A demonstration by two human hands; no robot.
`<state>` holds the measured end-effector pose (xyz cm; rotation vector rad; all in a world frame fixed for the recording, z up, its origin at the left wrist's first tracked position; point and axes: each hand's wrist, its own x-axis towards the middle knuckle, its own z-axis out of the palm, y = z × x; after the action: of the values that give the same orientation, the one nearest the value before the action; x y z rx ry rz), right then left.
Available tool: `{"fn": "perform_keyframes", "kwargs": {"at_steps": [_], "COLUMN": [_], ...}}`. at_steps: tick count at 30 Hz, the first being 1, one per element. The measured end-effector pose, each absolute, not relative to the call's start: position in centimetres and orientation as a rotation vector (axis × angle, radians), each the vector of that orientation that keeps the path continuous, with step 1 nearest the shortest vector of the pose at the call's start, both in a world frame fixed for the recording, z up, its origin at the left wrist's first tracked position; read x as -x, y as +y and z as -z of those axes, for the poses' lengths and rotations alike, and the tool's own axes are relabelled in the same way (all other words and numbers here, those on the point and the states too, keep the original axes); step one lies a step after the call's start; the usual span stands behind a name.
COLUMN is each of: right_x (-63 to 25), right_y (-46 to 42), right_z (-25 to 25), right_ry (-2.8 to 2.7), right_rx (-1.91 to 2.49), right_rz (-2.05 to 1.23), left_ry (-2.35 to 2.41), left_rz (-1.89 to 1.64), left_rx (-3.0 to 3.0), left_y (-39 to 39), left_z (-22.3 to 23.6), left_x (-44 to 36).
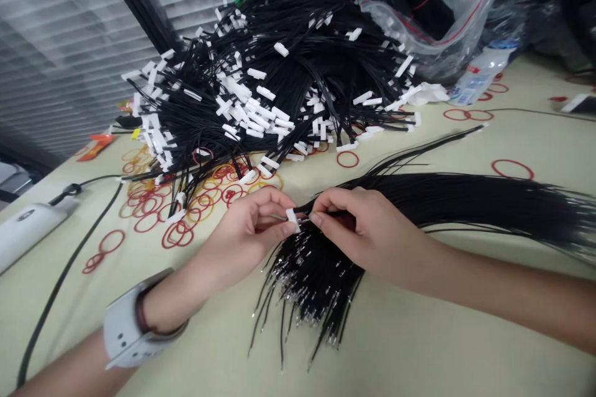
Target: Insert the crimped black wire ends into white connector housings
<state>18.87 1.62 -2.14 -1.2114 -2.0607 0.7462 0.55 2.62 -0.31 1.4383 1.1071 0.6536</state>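
Between the thumb and fingers of my left hand (246, 236) is a small white plastic connector (293, 221). Close on its right, my right hand (367, 226) pinches a thin black wire near its end; the fingertips hide most of that wire. Whether the wire tip sits inside the connector, I cannot tell. Under both hands lies a thick bundle of black wires (321, 273), its metal-tipped ends fanned out toward me. The same bundle runs off to the right, where more bare metal tips show.
A large heap of black cables (288, 74) with white connectors fills the back. Red and yellow rubber bands (177, 236) lie scattered at left. A clear bag (465, 43) of wires and a plastic bottle (484, 74) stand back right. A white power strip (32, 232) is far left.
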Motion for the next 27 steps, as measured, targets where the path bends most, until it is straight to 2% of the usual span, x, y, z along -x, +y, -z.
{"fn": "perform_keyframes", "kwargs": {"at_steps": [27], "right_x": [-18.4], "right_y": [0.88], "right_z": [2.83], "right_ry": [-2.14], "right_rx": [1.146], "right_rz": [-0.498], "left_ry": [1.142], "left_rz": [-0.734], "left_rx": [-1.541], "left_y": [1.77], "left_z": [0.64], "left_x": [-1.14]}}
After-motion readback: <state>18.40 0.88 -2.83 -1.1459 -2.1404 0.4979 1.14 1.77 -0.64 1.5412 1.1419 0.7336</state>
